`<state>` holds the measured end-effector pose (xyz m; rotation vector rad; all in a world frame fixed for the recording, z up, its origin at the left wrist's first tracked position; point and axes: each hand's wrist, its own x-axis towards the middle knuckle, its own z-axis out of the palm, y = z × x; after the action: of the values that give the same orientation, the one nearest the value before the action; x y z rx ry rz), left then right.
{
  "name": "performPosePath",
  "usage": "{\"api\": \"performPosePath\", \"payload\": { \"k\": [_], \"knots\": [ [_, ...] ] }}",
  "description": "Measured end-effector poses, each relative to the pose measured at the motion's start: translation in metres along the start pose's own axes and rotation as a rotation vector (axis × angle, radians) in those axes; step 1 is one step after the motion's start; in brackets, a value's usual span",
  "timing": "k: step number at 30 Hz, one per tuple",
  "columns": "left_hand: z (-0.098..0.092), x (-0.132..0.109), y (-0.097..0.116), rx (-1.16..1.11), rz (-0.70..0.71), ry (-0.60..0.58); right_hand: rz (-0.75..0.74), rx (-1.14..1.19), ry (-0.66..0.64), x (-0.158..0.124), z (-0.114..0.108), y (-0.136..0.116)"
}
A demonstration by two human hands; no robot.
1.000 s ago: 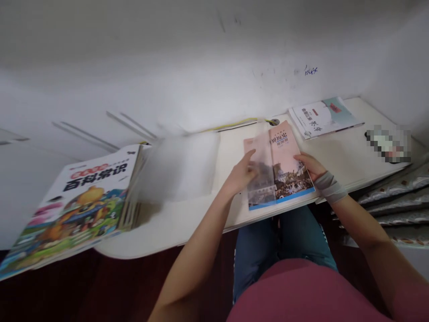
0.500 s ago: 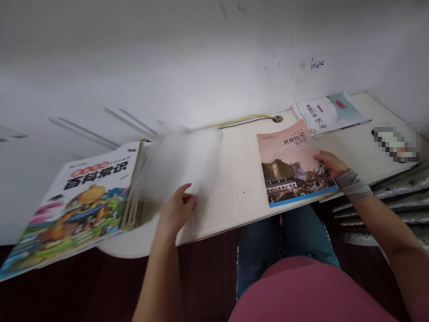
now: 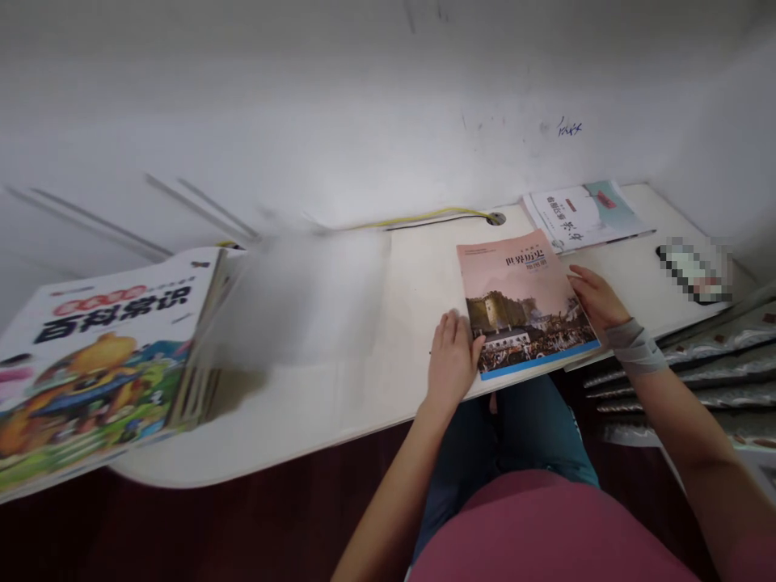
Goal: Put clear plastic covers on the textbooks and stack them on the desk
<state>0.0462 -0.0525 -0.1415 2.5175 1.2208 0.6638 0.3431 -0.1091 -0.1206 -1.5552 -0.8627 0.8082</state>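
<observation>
A pink-topped history atlas [image 3: 525, 303] with a castle scene lies flat on the white desk in front of me. My left hand [image 3: 452, 356] rests on the desk along its left edge, fingers stretched out together and thumb at the cover's side. At the right edge is my right hand [image 3: 597, 299], its fingers extended beside the cover; part of the thumb is hidden. A grey band wraps that wrist. Left of the atlas lies a translucent plastic sheet [image 3: 303, 299], pale and hard to make out against the desk.
A stack of large picture books [image 3: 115, 364] overhangs the desk's left end. A white and teal booklet [image 3: 585, 214] lies at the back right, near a phone [image 3: 694, 271]. A yellow cable [image 3: 424, 216] runs along the wall into a hole. Silvery padded layers [image 3: 697, 356] stand at the right.
My left hand has moved right, from beside the plastic sheet to the atlas's left edge. The fingers of my right hand have straightened at its right edge. The view has shifted slightly.
</observation>
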Motion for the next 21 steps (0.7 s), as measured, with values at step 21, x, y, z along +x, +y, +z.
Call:
{"api": "performPosePath", "payload": {
  "k": [21],
  "knots": [
    [-0.008,-0.004,0.0,0.082,0.043,-0.052,-0.313,-0.511,0.027,-0.006,-0.002,0.015]
  ]
}}
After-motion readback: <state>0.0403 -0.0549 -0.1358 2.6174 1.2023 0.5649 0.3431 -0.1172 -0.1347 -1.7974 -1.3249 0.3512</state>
